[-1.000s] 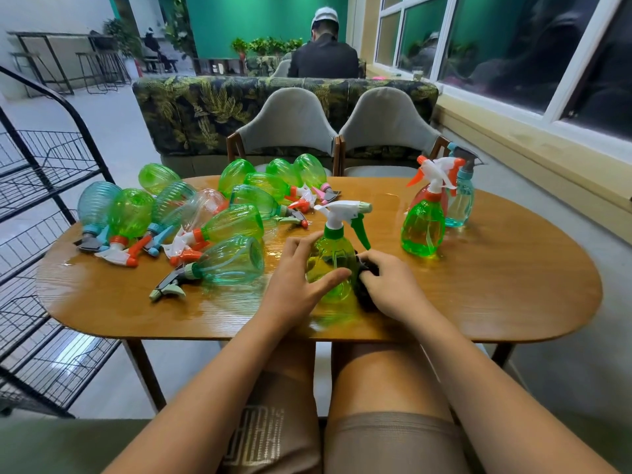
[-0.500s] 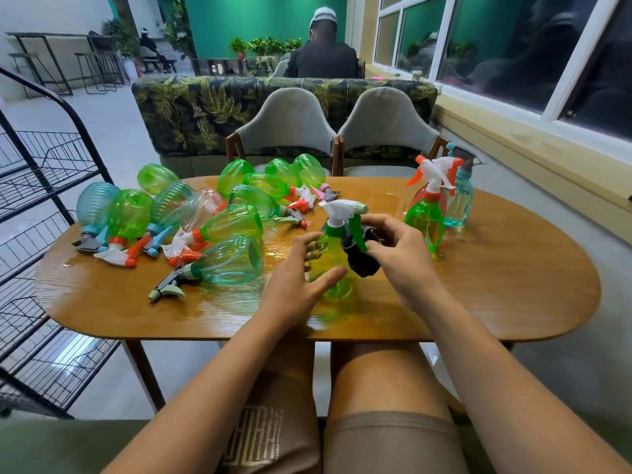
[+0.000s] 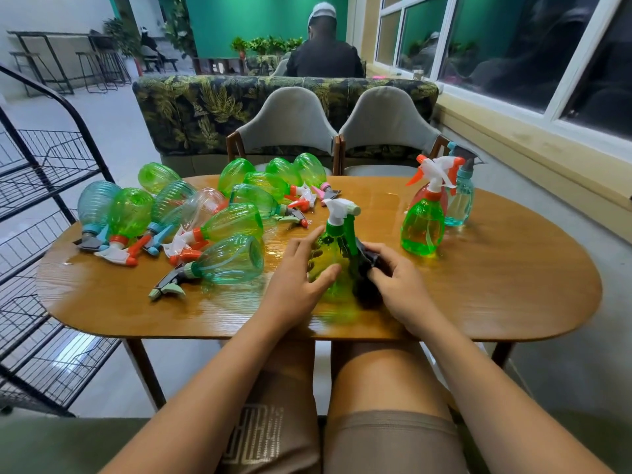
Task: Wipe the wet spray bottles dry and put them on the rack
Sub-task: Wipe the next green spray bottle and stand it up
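Teal wall, grey chairs, leaf-print sofa, windows perhaps dark outside.

An oval wooden table stands with two grey upholstered chairs tucked at its far side. Behind them runs a leaf-patterned sofa back, beyond which a person in a dark jacket and white cap sits facing away. Potted plants line a green wall; large windows fill the right; bar stools stand far left.
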